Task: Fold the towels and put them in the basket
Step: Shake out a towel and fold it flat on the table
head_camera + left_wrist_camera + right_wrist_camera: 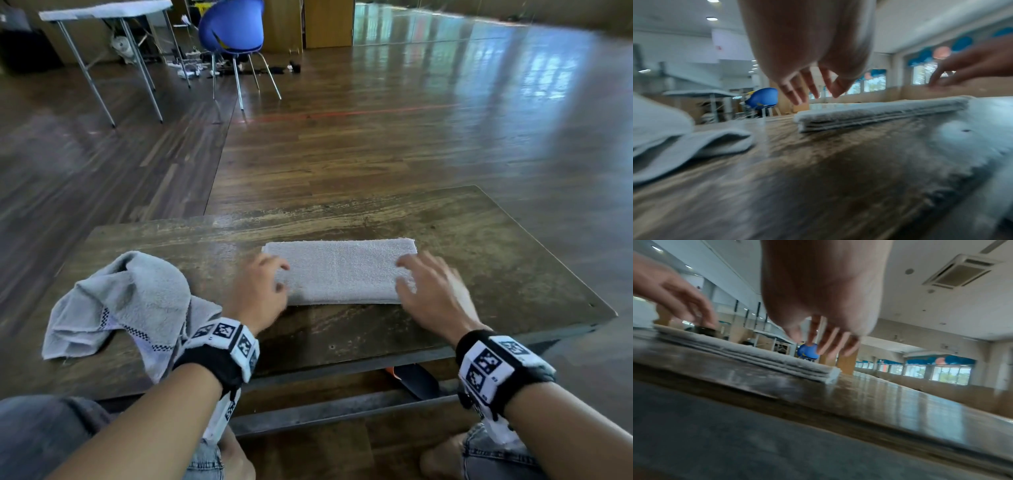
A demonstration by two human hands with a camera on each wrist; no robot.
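Observation:
A grey towel, folded into a flat thick rectangle (339,270), lies in the middle of the worn wooden table (486,253). My left hand (279,277) is at its left end and my right hand (407,275) at its right end, both with fingers spread and holding nothing. In the left wrist view my left hand (809,91) hangs just above the towel's layered edge (879,113). The right wrist view is similar, with my right hand (826,345) over the folded towel (756,355). A second grey towel with a checked trim (126,308) lies crumpled at the table's left. No basket is in view.
The table's near edge runs just in front of my knees, with a black and orange object (412,377) under it. Beyond the table lies open wooden floor. A blue chair (233,31) and a white folding table (102,10) stand far back on the left.

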